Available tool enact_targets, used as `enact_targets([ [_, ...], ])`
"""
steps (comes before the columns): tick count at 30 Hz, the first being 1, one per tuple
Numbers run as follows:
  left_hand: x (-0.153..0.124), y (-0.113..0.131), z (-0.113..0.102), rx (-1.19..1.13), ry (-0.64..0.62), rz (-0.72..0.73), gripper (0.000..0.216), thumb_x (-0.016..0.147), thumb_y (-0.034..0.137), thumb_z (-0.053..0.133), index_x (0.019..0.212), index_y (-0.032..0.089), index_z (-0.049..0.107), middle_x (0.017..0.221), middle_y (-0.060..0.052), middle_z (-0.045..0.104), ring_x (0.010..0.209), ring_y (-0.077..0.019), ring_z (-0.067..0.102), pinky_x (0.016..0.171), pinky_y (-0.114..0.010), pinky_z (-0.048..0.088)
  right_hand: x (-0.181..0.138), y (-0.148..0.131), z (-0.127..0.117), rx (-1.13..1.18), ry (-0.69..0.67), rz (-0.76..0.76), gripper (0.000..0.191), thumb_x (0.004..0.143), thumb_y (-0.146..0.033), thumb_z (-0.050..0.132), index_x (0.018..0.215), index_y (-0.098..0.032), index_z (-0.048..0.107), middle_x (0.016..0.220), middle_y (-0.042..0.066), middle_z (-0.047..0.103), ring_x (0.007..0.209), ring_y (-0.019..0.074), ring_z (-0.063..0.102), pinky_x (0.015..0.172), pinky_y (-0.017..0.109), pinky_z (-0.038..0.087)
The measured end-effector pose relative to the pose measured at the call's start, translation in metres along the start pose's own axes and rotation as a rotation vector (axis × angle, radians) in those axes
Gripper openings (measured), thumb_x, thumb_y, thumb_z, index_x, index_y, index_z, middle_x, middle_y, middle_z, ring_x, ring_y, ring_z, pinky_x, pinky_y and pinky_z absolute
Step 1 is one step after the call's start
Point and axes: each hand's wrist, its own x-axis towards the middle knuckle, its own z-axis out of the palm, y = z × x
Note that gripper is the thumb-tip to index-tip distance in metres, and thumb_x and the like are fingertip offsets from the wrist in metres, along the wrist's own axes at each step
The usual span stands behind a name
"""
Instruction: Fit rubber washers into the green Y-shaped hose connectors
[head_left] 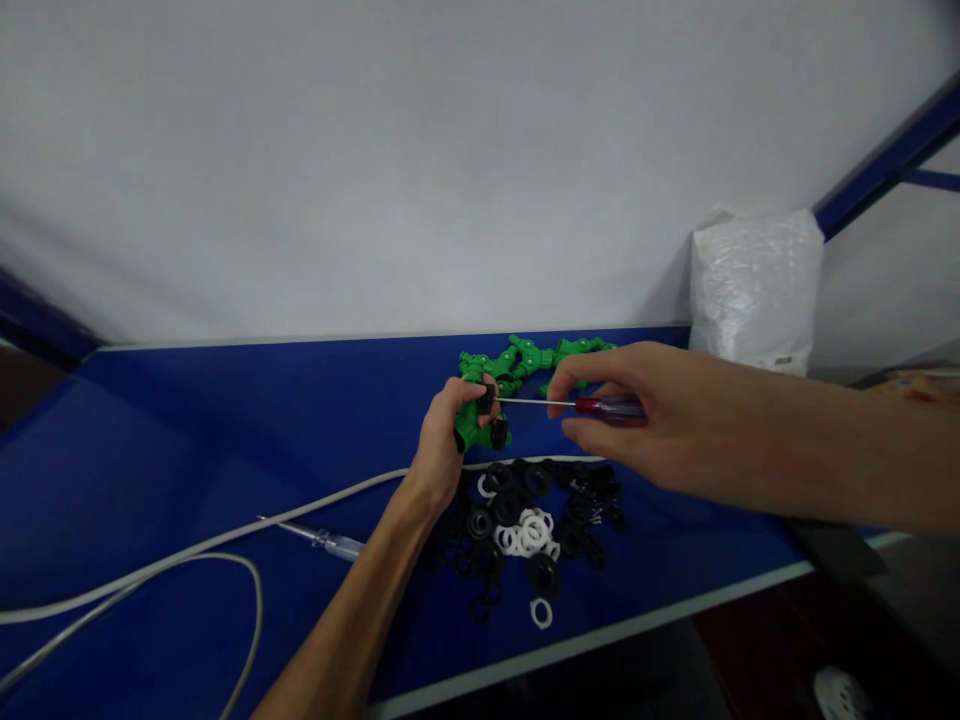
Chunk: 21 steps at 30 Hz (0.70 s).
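My left hand [442, 440] is closed around a green plastic fitting [471, 425] with black parts on it, held just above the blue table [187, 430]. My right hand [637, 420] grips a screwdriver [592, 405] with a red, clear handle. Its thin metal shaft points left, and the tip touches the black part at the top of the fitting. Several more green fittings [536, 358] lie in a row behind the hands. A pile of black and white rings [525, 530] lies on the table below the hands.
A second screwdriver with a clear handle [330, 542] lies on the table left of the rings. A white cable [187, 560] loops across the table's left side. A white plastic bag [754, 290] stands at the back right against the wall.
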Motion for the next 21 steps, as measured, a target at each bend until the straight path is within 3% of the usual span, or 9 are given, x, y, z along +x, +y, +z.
enact_targets([
  [6,-0.001,-0.001,0.001,0.005,-0.05,-0.009,0.015,0.073,0.031,0.059,0.067,0.017,0.059,0.059,0.003,0.045,0.06,-0.0121,0.04,0.063,-0.025,0.038,-0.013,0.003,0.007,-0.822,0.184,-0.579,0.026,0.083,-0.005,0.054,0.102,-0.016,0.068,0.076,0.006,0.068,0.055,0.0195,0.055,0.048,0.033,0.028],
  [10,0.0,-0.001,-0.001,0.003,-0.024,-0.006,0.017,0.074,0.031,0.059,0.064,0.018,0.057,0.06,0.002,0.045,0.06,-0.0121,0.04,0.063,-0.025,0.039,-0.018,0.003,0.011,-1.184,0.328,-0.722,0.03,0.089,-0.006,0.049,0.11,-0.011,0.069,0.068,0.007,0.062,0.054,0.0217,0.052,0.048,0.034,0.028],
  [15,0.001,-0.001,-0.004,0.0,-0.038,0.001,0.018,0.075,0.032,0.059,0.064,0.018,0.057,0.06,0.002,0.044,0.059,-0.0122,0.04,0.062,-0.026,0.038,-0.013,0.014,0.015,-1.116,0.261,-0.762,0.048,0.085,-0.008,0.053,0.133,-0.003,0.058,0.067,0.005,0.061,0.048,0.019,0.048,0.044,0.034,0.023],
  [18,0.0,-0.003,-0.003,0.01,-0.047,0.015,0.018,0.075,0.032,0.059,0.064,0.018,0.057,0.06,0.002,0.045,0.059,-0.012,0.04,0.062,-0.026,0.038,-0.01,0.017,0.015,-0.935,0.207,-0.721,0.044,0.079,-0.007,0.061,0.122,-0.008,0.064,0.069,0.004,0.064,0.047,0.0171,0.05,0.045,0.034,0.024],
  [21,0.0,-0.004,-0.002,0.013,-0.049,0.03,0.016,0.075,0.03,0.059,0.066,0.017,0.059,0.059,0.002,0.047,0.058,-0.0118,0.04,0.061,-0.025,0.037,-0.007,0.01,0.014,-0.718,0.142,-0.533,0.026,0.082,-0.006,0.058,0.102,-0.016,0.071,0.066,0.002,0.066,0.047,0.0166,0.055,0.048,0.033,0.03],
])
